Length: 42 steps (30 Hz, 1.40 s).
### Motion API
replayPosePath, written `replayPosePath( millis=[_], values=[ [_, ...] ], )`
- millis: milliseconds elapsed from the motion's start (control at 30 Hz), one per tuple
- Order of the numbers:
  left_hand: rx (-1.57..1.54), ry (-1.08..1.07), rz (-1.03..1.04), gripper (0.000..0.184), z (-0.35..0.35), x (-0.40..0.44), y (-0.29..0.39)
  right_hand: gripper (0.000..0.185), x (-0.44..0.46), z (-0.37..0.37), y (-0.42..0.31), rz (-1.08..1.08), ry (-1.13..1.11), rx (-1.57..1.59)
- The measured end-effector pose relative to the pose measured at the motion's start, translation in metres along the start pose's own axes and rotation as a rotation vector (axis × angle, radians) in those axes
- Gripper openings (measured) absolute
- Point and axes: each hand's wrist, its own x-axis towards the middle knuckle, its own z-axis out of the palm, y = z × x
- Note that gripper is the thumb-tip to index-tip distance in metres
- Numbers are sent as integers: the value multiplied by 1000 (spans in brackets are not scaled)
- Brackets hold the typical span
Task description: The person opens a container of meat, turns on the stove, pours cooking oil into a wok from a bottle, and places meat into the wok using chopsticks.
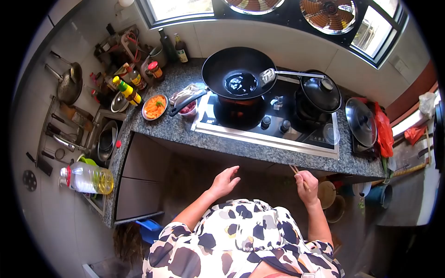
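Chopsticks are clamped in the right hand, their ends pointing up toward the front edge of the counter, while the left hand is held before the same edge, thumb and fingers apart. On the cooktop, a black wok contains a glossy pool; the spatula rests in it, handle extending toward the lidded pot. Sliced orange pieces fill a plate left of the wok.
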Motion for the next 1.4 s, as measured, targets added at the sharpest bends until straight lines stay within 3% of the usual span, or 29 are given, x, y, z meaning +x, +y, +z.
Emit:
replayPosePath(
  millis=[200,400,500,533,567,633,733,867,967,1033,1167,1200,1300,1333,1400],
  values=[
    [59,42,-68,46,-4,-11,-2,16,14,-7,-5,-9,-147,101],
    [54,135,-138,43,-41,-8,-25,17,24,-7,-24,-121,-72,106],
    [26,205,-145,41,-67,10,-46,12,16,-12,-30,-73,-88,75],
    [19,243,-112,42,-76,18,-56,9,3,-12,-21,-289,-248,-604],
    [12,279,-81,43,-86,26,-66,11,-6,-11,-15,-214,-293,-651],
    [11,305,-64,43,-109,44,-83,13,1,-3,-44,-195,-63,-492],
    [71,378,-59,52,-147,75,-109,12,0,12,-66,-189,26,-243],
    [70,465,-85,71,-197,110,-140,12,-1,51,-99,-62,33,-173],
    [108,446,-83,83,-224,132,-158,11,0,88,-120,-51,31,-180],
    [148,458,4,88,-233,144,-170,21,11,113,-145,-85,79,-214],
    [121,471,125,96,-242,165,-179,15,6,150,-172,-59,69,-317],
    [-7,457,130,90,-243,173,-176,12,2,155,-177,-49,68,-335],
    [-597,404,-230,75,-249,181,-164,8,-2,163,-193,-7,72,-359],
    [-601,369,-242,62,-249,190,-179,8,-1,164,-199,17,82,-340],
    [-626,252,-259,55,-254,203,-192,8,3,166,-210,0,101,-346]
  ],
)
